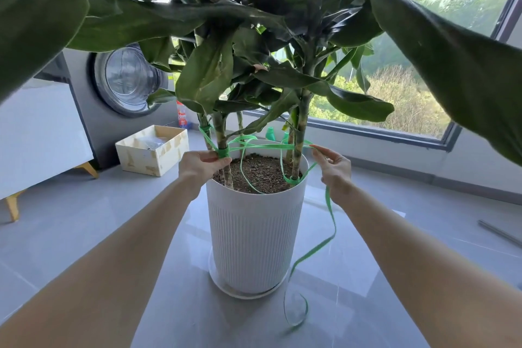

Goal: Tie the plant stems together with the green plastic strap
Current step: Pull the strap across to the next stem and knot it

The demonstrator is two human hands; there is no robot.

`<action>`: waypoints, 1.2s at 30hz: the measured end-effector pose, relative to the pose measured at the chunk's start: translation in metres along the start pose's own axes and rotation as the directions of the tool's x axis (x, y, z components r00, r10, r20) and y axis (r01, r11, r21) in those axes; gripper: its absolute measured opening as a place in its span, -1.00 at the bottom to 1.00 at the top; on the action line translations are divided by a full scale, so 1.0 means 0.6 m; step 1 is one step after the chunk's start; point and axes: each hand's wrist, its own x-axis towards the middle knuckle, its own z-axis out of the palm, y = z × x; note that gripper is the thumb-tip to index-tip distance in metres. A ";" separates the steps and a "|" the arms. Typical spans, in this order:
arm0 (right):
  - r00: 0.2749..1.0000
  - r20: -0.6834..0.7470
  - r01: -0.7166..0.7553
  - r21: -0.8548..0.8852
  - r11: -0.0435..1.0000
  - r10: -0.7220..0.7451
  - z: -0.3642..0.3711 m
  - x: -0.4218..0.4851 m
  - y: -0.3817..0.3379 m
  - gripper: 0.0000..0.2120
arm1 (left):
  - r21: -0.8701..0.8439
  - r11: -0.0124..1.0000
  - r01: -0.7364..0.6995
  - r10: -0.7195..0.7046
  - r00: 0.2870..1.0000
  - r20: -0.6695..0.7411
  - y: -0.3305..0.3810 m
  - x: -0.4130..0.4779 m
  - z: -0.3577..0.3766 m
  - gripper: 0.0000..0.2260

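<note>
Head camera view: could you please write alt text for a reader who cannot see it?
A green plastic strap runs between plant stems in a white ribbed pot. The left hand grips the strap wound on one stem; the right hand pinches it beside another.

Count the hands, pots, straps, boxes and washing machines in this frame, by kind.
Hands: 2, left hand and right hand
Green strap: 1, held by both hands
White pot: 1
Open box: 1
Washing machine: 1
Total: 6
</note>
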 end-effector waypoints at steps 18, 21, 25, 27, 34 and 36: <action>0.954 -0.275 -0.180 -0.203 0.962 0.121 0.023 -0.008 -0.022 -0.79 | 0.018 0.999 -0.031 0.031 0.999 0.011 -0.003 0.003 0.002 -0.71; 0.946 -0.296 -0.197 -0.206 0.958 0.131 0.027 -0.009 -0.025 -0.80 | 0.032 0.999 -0.035 0.034 0.999 0.006 -0.002 0.003 0.001 -0.71; 0.943 -0.309 -0.196 -0.208 0.958 0.126 0.026 -0.013 -0.026 -0.82 | 0.054 0.997 -0.055 0.054 0.998 0.020 -0.003 0.005 0.002 -0.72; 0.949 -0.296 -0.178 -0.221 0.959 0.108 0.022 -0.016 -0.026 -0.82 | 0.076 0.995 -0.062 0.060 0.998 0.030 -0.003 0.005 0.000 -0.72; 0.966 -0.257 -0.108 -0.298 0.949 0.029 0.011 -0.039 -0.027 -0.81 | 0.248 0.964 -0.093 0.095 0.995 0.002 0.000 -0.001 -0.012 -0.75; 0.976 -0.216 -0.064 -0.346 0.936 -0.013 0.008 -0.051 -0.026 -0.80 | 0.271 0.960 -0.069 0.076 0.997 -0.016 0.003 -0.004 -0.019 -0.76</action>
